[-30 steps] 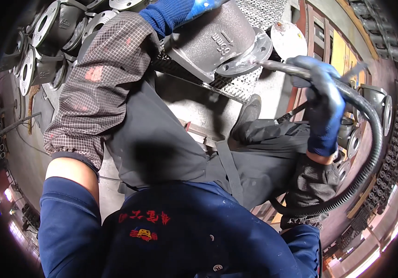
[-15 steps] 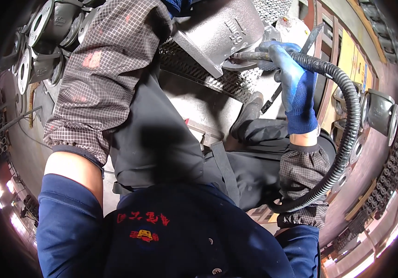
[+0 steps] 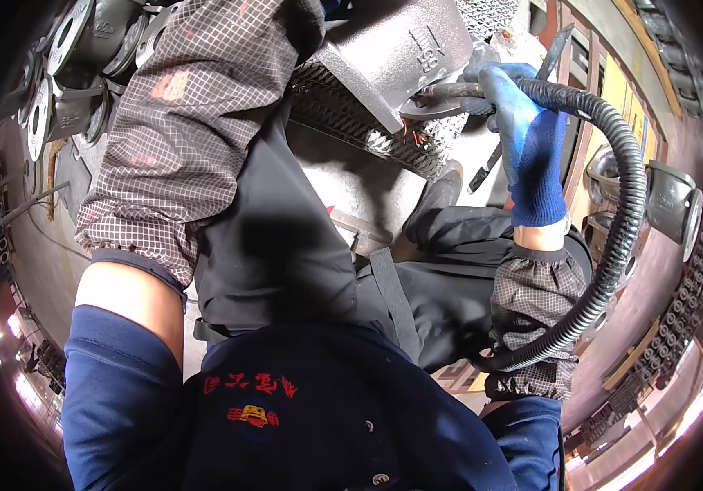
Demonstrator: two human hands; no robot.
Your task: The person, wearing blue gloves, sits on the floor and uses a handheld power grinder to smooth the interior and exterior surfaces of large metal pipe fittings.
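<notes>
My right hand (image 3: 523, 123), in a blue glove, is closed around a slim rod-like tool (image 3: 453, 90) that joins a ribbed black hose (image 3: 625, 176). The tool's tip reaches the flange at the right end of a grey cast-metal valve body (image 3: 392, 65), where the contact itself is hidden. Thin orange sparks (image 3: 417, 135) show just below that flange. Only a sliver of my left hand (image 3: 333, 6), also gloved in blue, shows at the top edge behind the casting; its fingers are hidden. The casting lies tilted over an expanded-metal grating (image 3: 343, 106).
Several grey flanged castings (image 3: 81, 106) are stacked at the upper left. More castings (image 3: 670, 204) stand at the right beside a yellow board (image 3: 619, 106). A dark flat bar (image 3: 556, 53) slants up behind my right hand. The hose loops down past my right forearm.
The casting has turned slightly and shifted right. My left sleeve has moved up and right with it. My right hand is a little higher, and orange sparks now show under the flange.
</notes>
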